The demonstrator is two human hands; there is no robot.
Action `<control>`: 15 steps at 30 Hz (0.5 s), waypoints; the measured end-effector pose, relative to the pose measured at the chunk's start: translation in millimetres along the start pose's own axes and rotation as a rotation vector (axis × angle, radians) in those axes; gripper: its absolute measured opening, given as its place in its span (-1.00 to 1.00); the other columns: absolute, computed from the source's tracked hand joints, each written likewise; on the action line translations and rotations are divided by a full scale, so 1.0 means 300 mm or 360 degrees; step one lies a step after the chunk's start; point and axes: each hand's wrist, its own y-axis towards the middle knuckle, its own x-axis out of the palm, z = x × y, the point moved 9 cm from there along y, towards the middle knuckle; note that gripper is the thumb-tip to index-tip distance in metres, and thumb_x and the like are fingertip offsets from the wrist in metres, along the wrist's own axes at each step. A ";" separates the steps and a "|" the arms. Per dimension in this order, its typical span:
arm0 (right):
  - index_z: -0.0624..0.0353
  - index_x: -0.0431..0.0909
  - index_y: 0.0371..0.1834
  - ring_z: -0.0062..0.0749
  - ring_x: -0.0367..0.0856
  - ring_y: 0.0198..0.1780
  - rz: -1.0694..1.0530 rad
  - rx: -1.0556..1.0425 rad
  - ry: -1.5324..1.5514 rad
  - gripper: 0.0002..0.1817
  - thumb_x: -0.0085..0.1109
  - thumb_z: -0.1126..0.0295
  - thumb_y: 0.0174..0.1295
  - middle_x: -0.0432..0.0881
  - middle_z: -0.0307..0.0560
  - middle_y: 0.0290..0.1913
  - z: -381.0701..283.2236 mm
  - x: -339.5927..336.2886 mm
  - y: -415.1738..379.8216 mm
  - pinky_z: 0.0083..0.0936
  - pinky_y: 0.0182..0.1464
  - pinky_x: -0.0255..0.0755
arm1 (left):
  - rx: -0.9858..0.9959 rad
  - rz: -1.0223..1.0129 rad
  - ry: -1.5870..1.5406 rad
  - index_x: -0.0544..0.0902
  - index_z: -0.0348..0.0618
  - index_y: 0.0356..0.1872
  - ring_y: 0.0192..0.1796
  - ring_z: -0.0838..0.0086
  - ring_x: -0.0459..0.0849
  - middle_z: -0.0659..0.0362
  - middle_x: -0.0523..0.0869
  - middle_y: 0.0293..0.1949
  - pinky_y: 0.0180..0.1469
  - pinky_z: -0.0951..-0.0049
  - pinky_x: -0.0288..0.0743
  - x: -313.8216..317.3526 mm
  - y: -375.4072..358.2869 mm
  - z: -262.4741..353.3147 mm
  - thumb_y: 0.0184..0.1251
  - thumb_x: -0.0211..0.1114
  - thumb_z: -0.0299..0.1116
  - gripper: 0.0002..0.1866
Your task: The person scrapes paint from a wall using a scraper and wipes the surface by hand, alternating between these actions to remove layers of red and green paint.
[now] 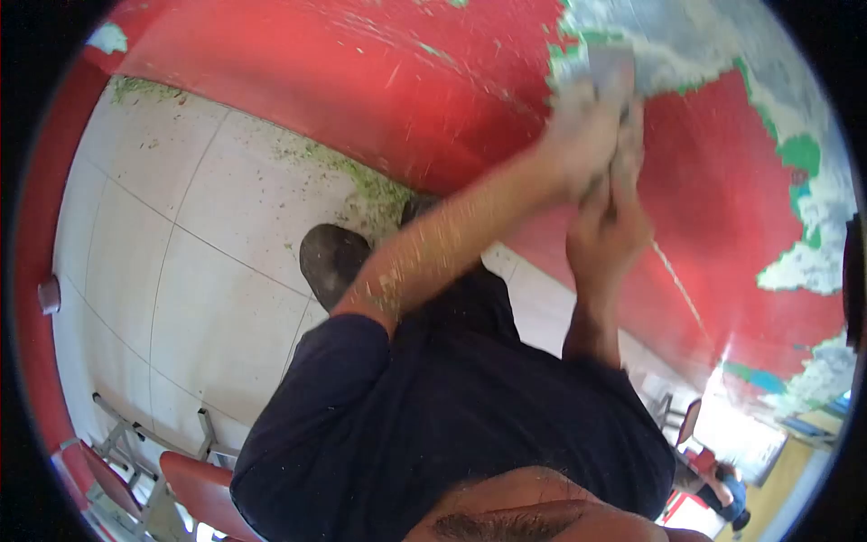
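Observation:
A flat-bladed scraper (612, 61) lies against the red wall (470, 81), its blade at the edge of a patch of peeled paint (668, 45). My left hand (587, 131) is closed on the scraper near the blade, blurred by motion. Behind it, my right hand (610, 239) is wrapped around the handle end, which the fingers mostly hide. Paint flakes cling to my left forearm. Green, white and grey layers show where the red paint is gone.
Greenish scrapings (379, 194) lie on the tiled floor (235, 199) along the wall's foot, beside my shoe (332, 262). Red chairs (203, 492) with metal frames stand at lower left. Another person (722, 497) bends down at lower right.

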 end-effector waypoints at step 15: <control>0.41 0.51 0.10 -0.61 0.47 -0.43 -0.0226 0.0096 -0.0074 -0.68 -0.06 0.59 0.32 0.68 -0.10 -0.21 0.050 0.042 0.013 -0.65 -0.39 0.38 | 0.0120 0.0048 0.0154 0.31 -0.13 -0.63 -0.74 0.47 0.34 0.25 0.30 -0.76 -0.70 0.37 0.30 -0.020 0.016 0.085 0.49 -0.03 -0.07 -0.52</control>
